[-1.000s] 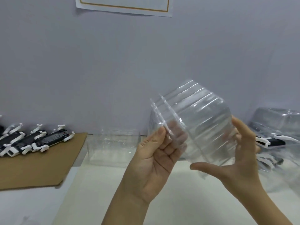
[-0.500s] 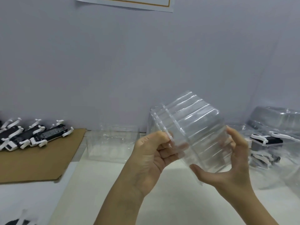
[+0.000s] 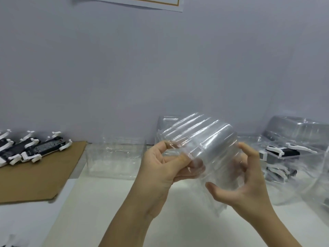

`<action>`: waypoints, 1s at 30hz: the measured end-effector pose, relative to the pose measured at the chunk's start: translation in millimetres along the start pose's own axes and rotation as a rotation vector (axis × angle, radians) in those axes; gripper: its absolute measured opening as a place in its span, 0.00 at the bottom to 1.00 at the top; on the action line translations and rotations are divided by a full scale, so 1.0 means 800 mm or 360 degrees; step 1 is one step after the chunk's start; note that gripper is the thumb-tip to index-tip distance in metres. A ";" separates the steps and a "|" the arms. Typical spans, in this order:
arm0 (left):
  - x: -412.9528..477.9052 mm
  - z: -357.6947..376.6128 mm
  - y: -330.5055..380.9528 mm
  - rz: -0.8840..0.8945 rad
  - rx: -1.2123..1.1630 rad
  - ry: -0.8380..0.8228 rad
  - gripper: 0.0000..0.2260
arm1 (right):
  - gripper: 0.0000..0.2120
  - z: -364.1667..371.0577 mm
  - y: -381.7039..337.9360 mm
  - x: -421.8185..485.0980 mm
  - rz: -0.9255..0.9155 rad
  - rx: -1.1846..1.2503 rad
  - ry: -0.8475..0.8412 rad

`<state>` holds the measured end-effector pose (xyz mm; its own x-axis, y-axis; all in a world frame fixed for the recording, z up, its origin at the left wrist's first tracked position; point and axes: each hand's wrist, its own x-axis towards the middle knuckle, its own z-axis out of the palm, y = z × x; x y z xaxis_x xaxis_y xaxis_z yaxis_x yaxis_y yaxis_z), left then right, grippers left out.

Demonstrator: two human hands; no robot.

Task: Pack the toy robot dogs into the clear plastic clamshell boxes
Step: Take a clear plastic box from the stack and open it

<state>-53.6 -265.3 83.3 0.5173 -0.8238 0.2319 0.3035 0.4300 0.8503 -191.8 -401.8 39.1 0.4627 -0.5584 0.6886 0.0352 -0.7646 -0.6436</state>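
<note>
Locate the clamshell stack [image 3: 204, 150] right of centre in the frame, held in the air above the worktop [image 3: 106, 207]. Judge it from the repeated ridges to be several clear boxes nested together.

Note the nesting axis: roughly left to right across the frame, with rims to the left and closed ends to the right.

Find the left hand [image 3: 160, 170] at the rim end, thumb and fingers [image 3: 178, 161] pinching the outermost edge. Find the right hand [image 3: 247, 182] at the closed end, fingers spread wide yet curled round the stack, thumb beneath.

Treat the step as probably freeing one box: pull apart along the axis, with the left hand nearer the rim to be parted. Expect the thin plastic to flex and cling.

Further out, note:
- one clear box [image 3: 115, 157] on the worktop, left of the hands
- toy robot dogs [image 3: 41, 148] on a cardboard sheet [image 3: 35, 175] at the left edge, well apart from the hands
- packed boxes [image 3: 288, 154] at the right edge
</note>
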 end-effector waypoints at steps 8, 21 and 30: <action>-0.001 0.004 -0.007 0.0007 0.0107 0.0044 0.13 | 0.40 0.003 0.014 -0.002 -0.0132 0.0031 0.0253; -0.008 -0.053 -0.001 -0.0294 -0.0089 0.0076 0.21 | 0.41 -0.055 0.034 0.076 -0.0189 -0.0037 0.0454; -0.084 -0.155 -0.041 -0.0914 0.0050 0.0804 0.19 | 0.41 0.020 0.064 0.187 -0.0716 -0.1102 0.0166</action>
<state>1.0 -178.1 -19.0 0.5903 -0.6427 -0.4884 0.6164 -0.0318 0.7868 -106.8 -519.4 104.4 0.4489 -0.1529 0.8804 -0.3717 -0.9279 0.0284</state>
